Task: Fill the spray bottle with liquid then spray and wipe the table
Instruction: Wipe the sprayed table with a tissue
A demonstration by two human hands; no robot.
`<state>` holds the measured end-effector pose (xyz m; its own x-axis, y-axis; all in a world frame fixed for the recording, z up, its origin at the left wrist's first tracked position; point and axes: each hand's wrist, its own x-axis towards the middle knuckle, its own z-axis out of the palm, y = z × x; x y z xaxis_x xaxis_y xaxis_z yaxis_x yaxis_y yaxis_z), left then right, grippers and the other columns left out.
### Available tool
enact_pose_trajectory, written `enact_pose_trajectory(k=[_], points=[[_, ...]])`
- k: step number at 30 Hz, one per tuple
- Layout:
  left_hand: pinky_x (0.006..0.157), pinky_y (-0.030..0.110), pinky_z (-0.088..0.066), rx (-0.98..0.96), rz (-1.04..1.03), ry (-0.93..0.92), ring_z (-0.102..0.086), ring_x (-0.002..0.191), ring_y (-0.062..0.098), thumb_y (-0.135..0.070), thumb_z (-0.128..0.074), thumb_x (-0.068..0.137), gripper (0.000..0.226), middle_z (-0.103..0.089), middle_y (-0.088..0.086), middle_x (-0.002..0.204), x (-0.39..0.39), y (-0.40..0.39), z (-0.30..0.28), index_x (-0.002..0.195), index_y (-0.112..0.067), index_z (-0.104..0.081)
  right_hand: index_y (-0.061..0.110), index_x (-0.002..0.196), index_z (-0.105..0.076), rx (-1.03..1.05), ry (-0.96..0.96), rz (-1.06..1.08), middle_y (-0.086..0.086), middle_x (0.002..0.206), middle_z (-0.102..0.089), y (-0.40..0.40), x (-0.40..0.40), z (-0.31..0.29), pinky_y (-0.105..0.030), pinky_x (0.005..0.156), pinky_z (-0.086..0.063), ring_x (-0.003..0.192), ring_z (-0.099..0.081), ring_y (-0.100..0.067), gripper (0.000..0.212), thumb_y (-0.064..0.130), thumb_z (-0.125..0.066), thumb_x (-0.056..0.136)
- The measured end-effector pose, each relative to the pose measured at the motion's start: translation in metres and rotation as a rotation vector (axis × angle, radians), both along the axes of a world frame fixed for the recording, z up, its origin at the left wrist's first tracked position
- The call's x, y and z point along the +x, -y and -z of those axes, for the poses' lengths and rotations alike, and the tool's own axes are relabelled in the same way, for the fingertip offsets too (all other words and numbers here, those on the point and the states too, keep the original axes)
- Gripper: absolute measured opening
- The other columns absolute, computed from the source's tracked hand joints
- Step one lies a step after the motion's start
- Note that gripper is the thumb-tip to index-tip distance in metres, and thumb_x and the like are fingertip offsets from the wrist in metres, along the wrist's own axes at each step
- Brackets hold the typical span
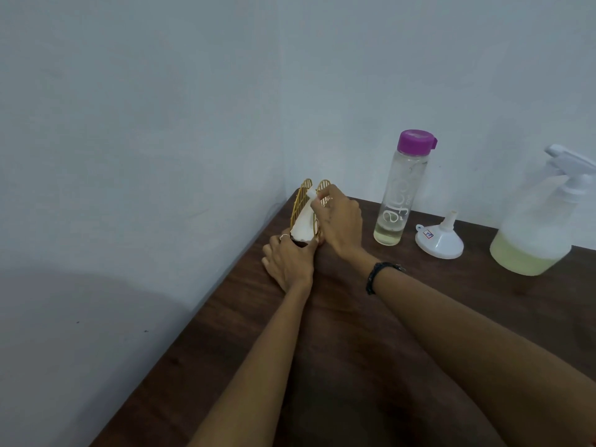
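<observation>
Filling looks done: spray bottle [541,221] stands at the right edge of the counter [338,366] with its trigger head on and pale yellow liquid in its lower part, the white funnel [439,238] lies mouth-down beside it, and the purple-capped water bottle [401,191] holds only a little liquid. Wiping seems to be starting. The left hand [288,262] steadies the base of a gold wire napkin holder [306,209] at the far corner, while the right hand [338,217] pinches the top of a white napkin [303,225] in it. No wet patch is plainly visible, so whether spraying is done I cannot tell
</observation>
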<state>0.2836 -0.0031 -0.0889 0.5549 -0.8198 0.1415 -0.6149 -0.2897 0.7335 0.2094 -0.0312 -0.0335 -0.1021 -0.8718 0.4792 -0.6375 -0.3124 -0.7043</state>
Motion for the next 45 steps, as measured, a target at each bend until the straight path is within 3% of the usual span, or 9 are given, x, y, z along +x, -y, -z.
enact_pose_trajectory(k=[9, 12, 17, 23, 26, 31, 36, 40, 45], points=[[0.099, 0.038, -0.033, -0.002, -0.004, 0.007, -0.041, 0.122, 0.025, -0.05, -0.063, 0.078, 0.063, -0.051, 0.005, 0.132, 0.001, 0.002, 0.003, 0.13, -0.017, -0.05, 0.011, 0.087, -0.061, -0.134, 0.3, -0.094, -0.002, 0.088, -0.06, 0.005, 0.007, -0.024, -0.017, 0.066, -0.044, 0.072, -0.054, -0.003, 0.005, 0.015, -0.06, 0.085], [0.098, 0.038, -0.033, -0.008, -0.002, 0.008, -0.041, 0.121, 0.025, -0.051, -0.063, 0.077, 0.064, -0.051, 0.005, 0.132, 0.001, 0.003, 0.004, 0.13, -0.017, -0.05, 0.013, 0.085, -0.05, -0.114, 0.463, -0.115, 0.007, 0.074, -0.052, 0.002, 0.008, -0.034, -0.01, 0.058, -0.038, 0.063, -0.051, 0.007, 0.006, 0.012, -0.055, 0.089], [0.098, 0.038, -0.032, -0.009, -0.004, 0.021, -0.042, 0.122, 0.026, -0.05, -0.063, 0.078, 0.063, -0.051, 0.006, 0.132, 0.001, 0.003, 0.004, 0.13, -0.017, -0.05, 0.009, 0.088, -0.042, -0.025, 0.711, -0.024, 0.004, 0.059, -0.033, -0.005, 0.007, -0.042, -0.02, 0.05, -0.025, 0.051, -0.03, -0.005, 0.007, 0.014, -0.045, 0.093], [0.101, 0.04, -0.03, 0.008, 0.027, -0.004, -0.04, 0.124, 0.028, -0.047, -0.064, 0.079, 0.067, -0.048, 0.009, 0.135, 0.002, 0.0, -0.001, 0.134, -0.014, -0.045, 0.018, 0.086, -0.044, 0.231, 1.13, -0.029, -0.008, 0.088, -0.055, -0.022, -0.006, -0.049, -0.028, 0.057, -0.047, 0.073, -0.055, -0.018, 0.009, 0.019, -0.041, 0.094], [0.105, 0.044, -0.029, -0.016, 0.079, -0.075, -0.039, 0.127, 0.03, -0.043, -0.069, 0.076, 0.077, -0.046, 0.012, 0.137, 0.005, -0.004, -0.005, 0.139, -0.012, -0.038, 0.011, 0.098, -0.041, 0.292, 1.26, -0.126, -0.019, 0.102, -0.058, -0.043, -0.021, -0.053, -0.024, 0.051, -0.053, 0.074, -0.061, -0.024, 0.006, 0.015, -0.037, 0.095], [0.11, 0.044, -0.029, -0.068, 0.179, -0.306, -0.035, 0.132, 0.032, -0.024, -0.077, 0.072, 0.082, -0.039, 0.017, 0.141, 0.016, -0.022, -0.016, 0.14, -0.008, -0.034, 0.007, 0.096, -0.041, 0.308, 1.029, -0.217, -0.022, 0.104, -0.057, -0.09, -0.05, -0.057, -0.023, 0.057, -0.055, 0.078, -0.062, -0.02, 0.007, 0.011, -0.035, 0.096], [0.109, 0.036, -0.033, -0.091, 0.409, -0.253, -0.037, 0.132, 0.024, -0.017, -0.069, 0.081, 0.066, -0.035, 0.011, 0.143, -0.003, -0.091, -0.024, 0.139, -0.012, -0.038, 0.007, 0.098, -0.045, 0.422, 0.851, -0.137, -0.025, 0.118, -0.059, -0.142, -0.089, -0.049, -0.046, 0.091, -0.05, 0.102, -0.063, -0.03, 0.016, 0.017, -0.033, 0.099], [0.106, 0.032, -0.034, 0.005, 0.574, -0.206, -0.037, 0.132, 0.019, -0.018, -0.065, 0.084, 0.06, -0.035, 0.003, 0.146, -0.018, -0.155, -0.021, 0.138, -0.019, -0.039, 0.011, 0.096, -0.047, 0.47, 0.652, -0.025, -0.022, 0.117, -0.057, -0.184, -0.124, -0.036, -0.042, 0.085, -0.051, 0.107, -0.058, -0.031, 0.012, 0.02, -0.039, 0.097], [0.113, 0.036, -0.024, 0.091, 0.62, -0.106, -0.017, 0.143, 0.017, -0.023, -0.06, 0.087, 0.06, -0.026, 0.004, 0.153, -0.025, -0.2, -0.013, 0.141, -0.021, -0.034, 0.01, 0.086, -0.043, 0.287, 0.342, 0.043, 0.003, 0.077, -0.048, -0.233, -0.136, -0.036, -0.012, 0.057, -0.037, 0.072, -0.046, -0.007, 0.012, 0.015, -0.041, 0.096]])
